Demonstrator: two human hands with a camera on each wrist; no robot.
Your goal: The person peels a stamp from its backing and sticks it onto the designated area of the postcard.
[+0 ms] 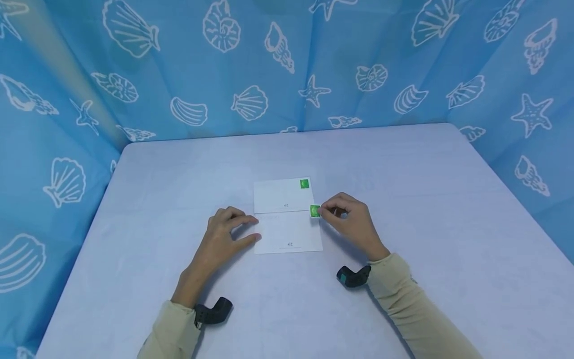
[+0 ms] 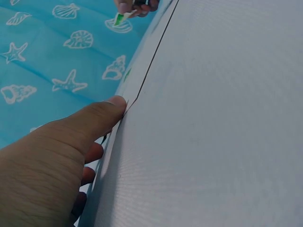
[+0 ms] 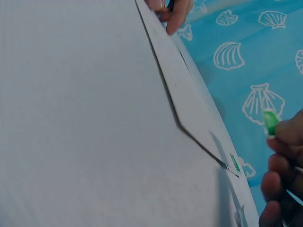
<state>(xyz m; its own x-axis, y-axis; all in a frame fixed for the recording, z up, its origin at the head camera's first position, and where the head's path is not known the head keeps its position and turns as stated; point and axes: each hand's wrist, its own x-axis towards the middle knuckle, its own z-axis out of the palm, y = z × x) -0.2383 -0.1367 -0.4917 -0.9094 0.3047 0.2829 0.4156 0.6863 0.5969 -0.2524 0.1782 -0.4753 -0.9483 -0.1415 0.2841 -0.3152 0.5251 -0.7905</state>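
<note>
Two white envelopes [image 1: 287,232] lie one beyond the other on the table, their long edges meeting. The farther envelope [image 1: 275,196] carries a green stamp [image 1: 304,184] in its upper right corner. My left hand [image 1: 224,234] rests its thumb and index fingertips at the left edge of the nearer envelope, the two spread apart. Between thumb and index finger my right hand [image 1: 352,219] pinches a second green stamp [image 1: 315,211] with a white border. That stamp is raised over the upper right corner of the nearer envelope, as the right wrist view shows.
A pale cloth covers the table [image 1: 179,169]. Blue curtains [image 1: 278,99] with white shells and starfish stand along its back and sides. A black wrist camera [image 1: 214,311] sits by the left cuff and another black camera [image 1: 354,276] by the right cuff.
</note>
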